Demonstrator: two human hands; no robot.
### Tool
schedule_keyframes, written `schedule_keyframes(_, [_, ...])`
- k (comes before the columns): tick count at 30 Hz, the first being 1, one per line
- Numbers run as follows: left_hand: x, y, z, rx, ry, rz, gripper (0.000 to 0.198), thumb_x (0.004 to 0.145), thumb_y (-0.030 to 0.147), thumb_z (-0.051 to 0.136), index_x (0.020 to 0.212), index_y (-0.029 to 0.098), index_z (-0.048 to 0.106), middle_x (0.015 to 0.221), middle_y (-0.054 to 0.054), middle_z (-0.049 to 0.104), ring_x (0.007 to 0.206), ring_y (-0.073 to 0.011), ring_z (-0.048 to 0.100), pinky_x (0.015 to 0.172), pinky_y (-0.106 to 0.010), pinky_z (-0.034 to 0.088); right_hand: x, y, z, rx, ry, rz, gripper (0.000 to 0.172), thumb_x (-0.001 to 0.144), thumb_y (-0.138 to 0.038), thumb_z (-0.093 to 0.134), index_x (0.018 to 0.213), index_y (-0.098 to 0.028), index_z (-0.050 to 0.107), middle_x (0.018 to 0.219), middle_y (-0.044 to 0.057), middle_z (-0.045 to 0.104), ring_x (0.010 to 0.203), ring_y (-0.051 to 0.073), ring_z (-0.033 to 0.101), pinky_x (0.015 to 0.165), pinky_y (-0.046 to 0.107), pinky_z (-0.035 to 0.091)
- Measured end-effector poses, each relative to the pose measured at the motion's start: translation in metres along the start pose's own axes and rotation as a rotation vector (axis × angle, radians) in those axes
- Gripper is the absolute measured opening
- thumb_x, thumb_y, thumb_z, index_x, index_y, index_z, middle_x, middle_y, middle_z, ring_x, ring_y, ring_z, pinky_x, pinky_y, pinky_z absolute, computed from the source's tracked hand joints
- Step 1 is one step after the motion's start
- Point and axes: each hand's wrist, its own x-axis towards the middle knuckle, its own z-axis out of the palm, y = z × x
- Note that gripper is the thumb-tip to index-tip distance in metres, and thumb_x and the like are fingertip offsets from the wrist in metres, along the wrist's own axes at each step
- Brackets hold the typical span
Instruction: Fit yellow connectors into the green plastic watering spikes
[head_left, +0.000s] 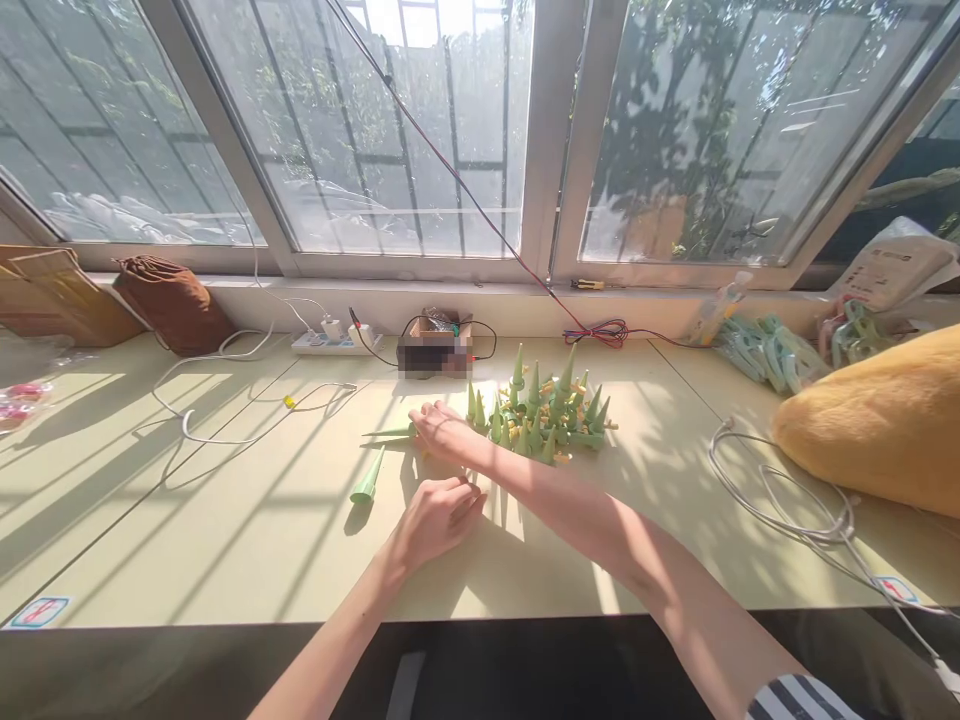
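Note:
My right hand (441,430) reaches across to the left, its fingers closed at the wide end of a slim green cone (390,433) whose tip points left. Nearer to me, my left hand (442,512) rests low over the table with curled fingers; whatever they may hold is hidden. Another green cone (366,482) lies tilted on the table, left of both hands. Beyond my right forearm stands a dense cluster of green cones (534,405) with small yellowish pieces among them.
A power strip (334,343) and a small box (435,345) sit by the windowsill. White cable (225,440) loops on the left, grey cable (795,520) on the right. A brown drawstring bag (174,303), bundled pale-green parts (772,352) and a large yellow object (877,420) flank the table.

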Motion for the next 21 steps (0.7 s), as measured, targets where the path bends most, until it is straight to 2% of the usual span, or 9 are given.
schedule_keyframes(3, [0.001, 0.003, -0.002, -0.001, -0.002, -0.013, 0.032, 0.092, 0.019, 0.049, 0.062, 0.018, 0.056, 0.057, 0.001, 0.054, 0.048, -0.0107, 0.048, 0.050, -0.024, 0.037, -0.005, 0.001, 0.001, 0.003, 0.013, 0.004, 0.009, 0.100, -0.020, 0.051, 0.106, -0.014, 0.053, 0.100, 0.009, 0.057, 0.091, 0.020, 0.053, 0.082, 0.028, 0.043])
schedule_keyframes(8, [0.001, 0.005, -0.002, -0.005, 0.036, 0.004, 0.032, 0.090, 0.017, 0.050, 0.058, 0.019, 0.051, 0.053, 0.002, 0.051, 0.046, -0.0101, 0.043, 0.048, -0.025, 0.033, -0.017, 0.003, -0.001, 0.019, -0.011, 0.016, 0.011, 0.097, -0.014, 0.049, 0.108, -0.014, 0.052, 0.096, 0.006, 0.058, 0.076, 0.016, 0.054, 0.062, 0.022, 0.041])
schedule_keyframes(11, [-0.001, 0.004, -0.003, 0.002, 0.087, 0.016, 0.026, 0.090, 0.018, 0.051, 0.064, 0.019, 0.055, 0.056, 0.002, 0.055, 0.048, -0.0104, 0.046, 0.050, -0.025, 0.034, -0.026, 0.000, -0.005, 0.009, -0.017, 0.030, 0.016, 0.095, -0.005, 0.045, 0.109, -0.011, 0.052, 0.093, 0.007, 0.058, 0.079, 0.017, 0.056, 0.061, 0.022, 0.040])
schedule_keyframes(13, [-0.001, 0.002, -0.008, 0.074, 0.173, -0.037, 0.025, 0.091, 0.022, 0.051, 0.067, 0.020, 0.058, 0.057, 0.001, 0.057, 0.049, -0.0113, 0.048, 0.052, -0.025, 0.035, -0.034, -0.003, -0.008, -0.001, -0.026, 0.036, 0.016, 0.094, -0.004, 0.047, 0.108, -0.010, 0.052, 0.094, 0.009, 0.059, 0.084, 0.019, 0.057, 0.064, 0.023, 0.041])
schedule_keyframes(15, [-0.001, -0.004, -0.018, 0.198, 0.316, -0.197, 0.030, 0.093, 0.026, 0.048, 0.065, 0.020, 0.056, 0.056, 0.000, 0.058, 0.051, -0.0130, 0.050, 0.055, -0.026, 0.037, -0.044, -0.006, -0.012, -0.007, -0.050, 0.031, 0.013, 0.093, -0.005, 0.050, 0.105, -0.010, 0.053, 0.094, 0.011, 0.060, 0.083, 0.019, 0.058, 0.064, 0.024, 0.043])
schedule_keyframes(17, [0.000, -0.013, -0.033, 0.327, 0.438, -0.468, 0.030, 0.094, 0.029, 0.045, 0.068, 0.021, 0.058, 0.063, -0.002, 0.062, 0.057, -0.0160, 0.055, 0.060, -0.028, 0.041, -0.057, -0.009, -0.017, -0.019, -0.063, 0.048, 0.017, 0.092, -0.002, 0.048, 0.107, -0.010, 0.052, 0.098, 0.013, 0.061, 0.083, 0.021, 0.058, 0.064, 0.025, 0.044])
schedule_keyframes(18, [0.000, -0.019, -0.041, 0.374, 0.424, -0.583, 0.025, 0.093, 0.031, 0.047, 0.076, 0.021, 0.062, 0.073, -0.005, 0.067, 0.064, -0.0186, 0.059, 0.063, -0.029, 0.043, -0.064, -0.011, -0.019, -0.024, -0.070, 0.056, 0.019, 0.090, 0.000, 0.048, 0.106, -0.010, 0.053, 0.099, 0.014, 0.061, 0.083, 0.021, 0.058, 0.065, 0.025, 0.044])
schedule_keyframes(19, [-0.001, -0.025, -0.048, 0.418, 0.354, -0.670, 0.020, 0.091, 0.032, 0.049, 0.086, 0.021, 0.065, 0.085, -0.007, 0.069, 0.075, -0.0223, 0.062, 0.066, -0.031, 0.044, -0.071, -0.012, -0.021, -0.028, -0.075, 0.064, 0.018, 0.089, 0.001, 0.049, 0.104, -0.010, 0.053, 0.100, 0.015, 0.060, 0.083, 0.021, 0.058, 0.064, 0.026, 0.045])
schedule_keyframes(21, [-0.004, -0.040, -0.058, 0.490, 0.138, -0.813, 0.027, 0.089, 0.039, 0.052, 0.104, 0.021, 0.066, 0.100, -0.012, 0.068, 0.090, -0.0297, 0.064, 0.069, -0.033, 0.046, -0.085, -0.013, -0.024, -0.037, -0.076, 0.095, 0.019, 0.090, 0.002, 0.047, 0.101, -0.011, 0.054, 0.100, 0.014, 0.060, 0.082, 0.021, 0.057, 0.061, 0.026, 0.044])
